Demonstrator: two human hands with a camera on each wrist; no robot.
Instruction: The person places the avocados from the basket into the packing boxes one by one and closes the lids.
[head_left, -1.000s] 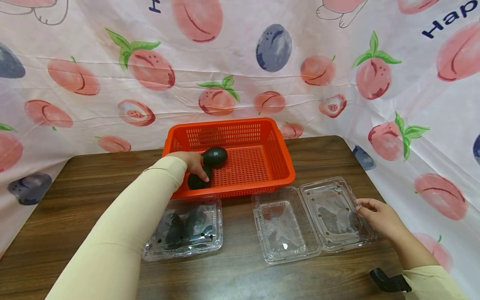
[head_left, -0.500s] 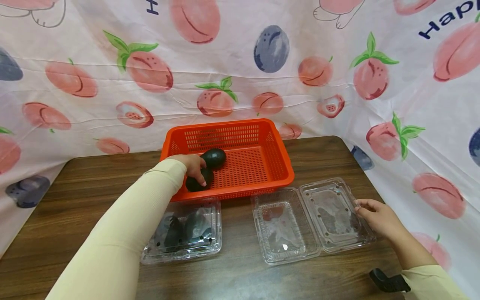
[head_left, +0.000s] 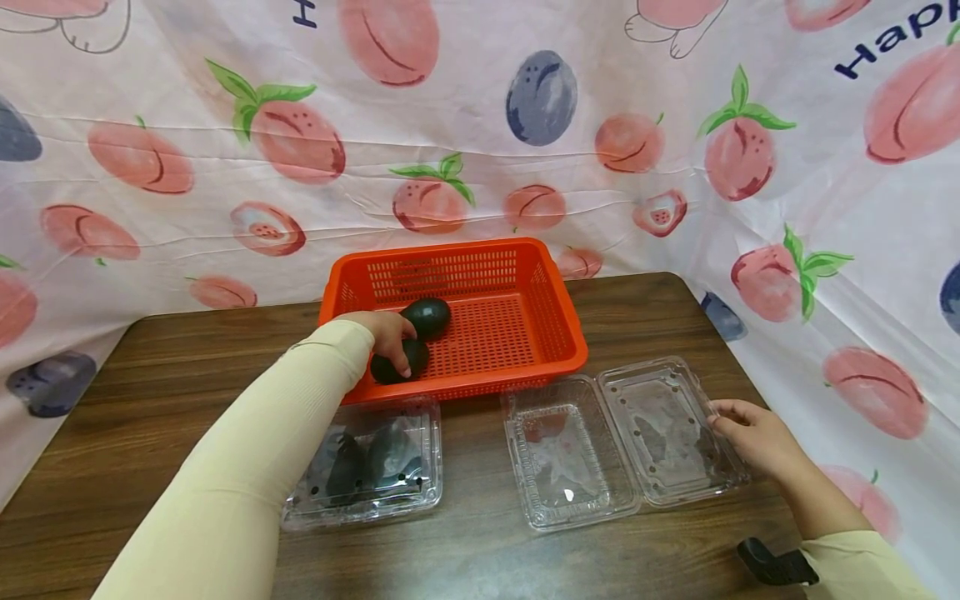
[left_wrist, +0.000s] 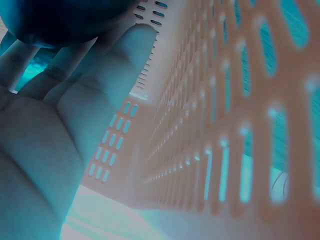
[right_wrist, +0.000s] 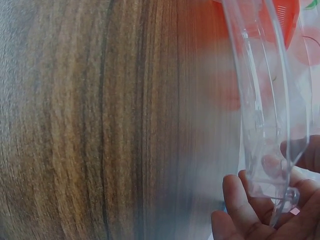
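Inside the orange basket (head_left: 566, 321), my left hand (head_left: 390, 337) grips a dark green avocado (head_left: 421, 355) near the front left corner. A second avocado (head_left: 429, 318) lies just behind it. The left wrist view shows my fingers around the dark fruit (left_wrist: 65, 22), with the thumb along its side. On the right, a clear plastic clamshell box (head_left: 562, 454) lies open with nothing in its base. My right hand (head_left: 761, 437) pinches the outer edge of its lid (head_left: 660, 425), thumb on one side and fingers on the other in the right wrist view.
A closed clamshell (head_left: 367, 467) with dark avocados inside stands in front of the basket, partly behind my left sleeve. The wooden table (head_left: 480, 567) ends at a fruit-print cloth (head_left: 480, 117) at the back and right. A black strap piece (head_left: 776, 563) sits by my right wrist.
The gripped avocado has turned slightly under my left fingers, and more of its right end shows. My right hand keeps its hold on the lid edge.
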